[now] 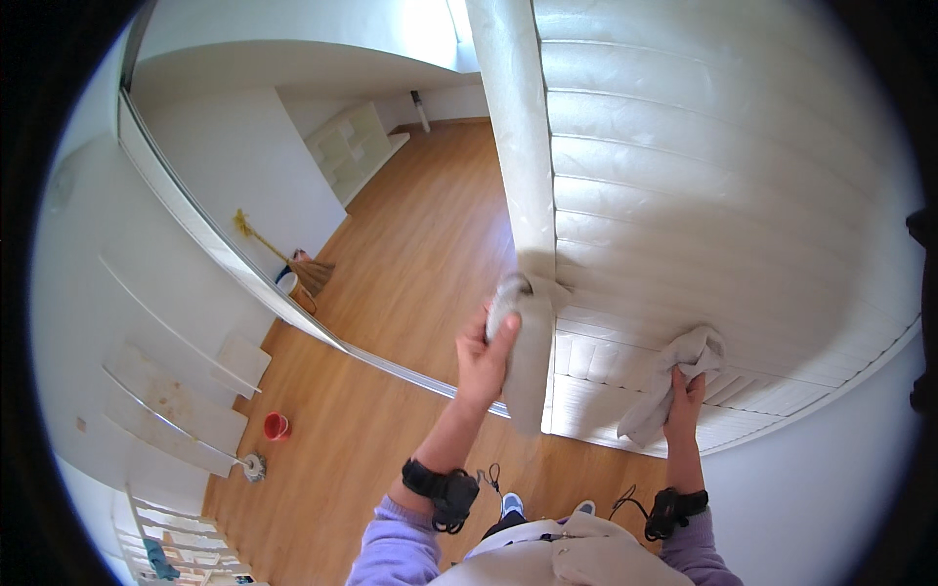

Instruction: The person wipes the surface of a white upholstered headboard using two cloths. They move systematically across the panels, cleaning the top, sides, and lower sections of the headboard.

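Observation:
A white door with a slatted, grooved panel (623,249) stands open before me, its near upright edge (526,183) running towards the window. My left hand (484,359) grips a light, greyish scouring pad or cloth (506,304) against that edge; the item is blurred, so its kind is unclear. My right hand (685,399) holds a crumpled pale cloth (692,351) against the lower part of the slatted panel, with one end of the cloth hanging down to the left.
A straw broom (311,275) and a bucket (297,289) stand beyond the metal floor track (396,377). Left of me are a red bucket (277,426), a mop (253,466) and a white railing (183,538). White shelves (352,150) stand farther back.

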The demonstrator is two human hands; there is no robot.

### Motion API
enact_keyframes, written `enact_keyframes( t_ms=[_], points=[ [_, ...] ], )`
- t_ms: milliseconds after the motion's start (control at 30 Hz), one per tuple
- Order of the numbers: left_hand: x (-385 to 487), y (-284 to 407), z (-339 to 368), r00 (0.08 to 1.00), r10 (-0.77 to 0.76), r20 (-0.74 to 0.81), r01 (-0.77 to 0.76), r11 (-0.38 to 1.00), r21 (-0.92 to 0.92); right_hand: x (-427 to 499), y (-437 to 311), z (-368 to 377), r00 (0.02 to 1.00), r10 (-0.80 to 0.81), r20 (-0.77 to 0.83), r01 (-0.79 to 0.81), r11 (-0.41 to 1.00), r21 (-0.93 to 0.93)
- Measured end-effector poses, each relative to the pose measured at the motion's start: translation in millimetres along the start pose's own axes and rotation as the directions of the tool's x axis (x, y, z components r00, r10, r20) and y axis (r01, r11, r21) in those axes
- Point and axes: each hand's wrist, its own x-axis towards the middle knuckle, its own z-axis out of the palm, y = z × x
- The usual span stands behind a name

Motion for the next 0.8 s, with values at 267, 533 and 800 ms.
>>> enact_keyframes(
  t_ms=[267, 533, 800],
  points=[
    [99, 11, 46, 0.839, 0.535, -0.096, -0.469, 0.801, 0.372, 7, 10, -54, 0.956, -0.19, -0.222, 0.116, 0.944, -0.309],
    [70, -45, 40, 0.819, 0.546, -0.176, -0.424, 0.783, 0.455, 16, -8, -92, 0.889, -0.419, -0.184, 0.329, 0.864, -0.38],
    [104, -3, 39, 0.778, 0.624, -0.076, -0.511, 0.697, 0.503, 9, -9, -86, 0.92, -0.342, -0.19, 0.275, 0.911, -0.308]
  ],
)
